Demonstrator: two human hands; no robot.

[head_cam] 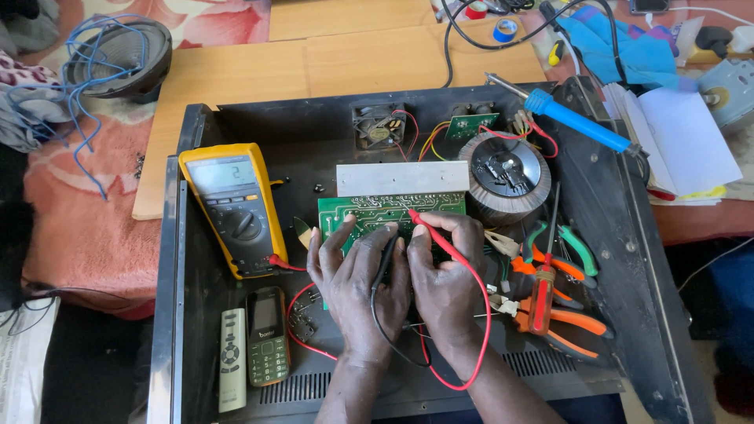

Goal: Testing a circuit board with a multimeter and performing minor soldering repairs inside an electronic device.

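A green circuit board [369,210] with a grey metal heat sink [402,177] lies inside an open black metal chassis [628,259]. My left hand [353,275] rests on the board and holds a black test probe [386,255] against it. My right hand [444,271] holds a red test probe [424,228], its tip touching the board near the heat sink. Red and black leads loop back over my wrists. A yellow multimeter [234,208] lies to the left of the board, its display lit.
A round transformer [504,174], a small fan [378,126], pliers and a screwdriver [546,290] sit in the chassis. A blue soldering iron [577,119] rests on its right rim. A phone [267,336] and remote [232,360] lie front left. A speaker [126,55] with blue wire sits far left.
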